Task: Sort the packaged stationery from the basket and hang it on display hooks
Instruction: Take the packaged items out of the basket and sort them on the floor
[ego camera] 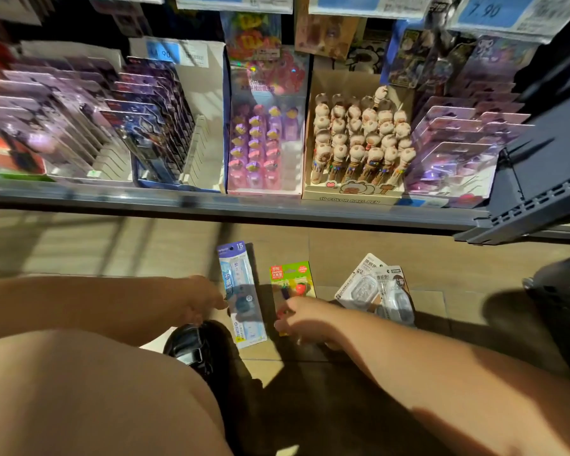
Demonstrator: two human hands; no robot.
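**Flat packs on the floor, ready to pick up**

In the middle left of the frame the left hand (204,301) reaches to the left edge of the long blue pack (242,291). Its fingers are just beside the pack. The picture is blurry there, so I cannot tell if they hold it or not.

The blue pack lies flat on the floor (343,255). It is long and thin, so I think it is light and may bend a bit. Its plastic front looks shiny and may slip. A good place to take it is by the long edge, or by the card top where the small hole is.

Just to the right lies the green pack (292,278), shorter and wider. The right hand (303,320) is on its lower end with bent fingers, and it looks like it is pinching the pack there. This one is also card and plastic, so I think it is light and stiff enough to lift by one end.

More to the right, two white packs (372,287) lie partly on top of each other. They may slide apart if only one is pulled.

At the far right edge is the dark basket (560,307).
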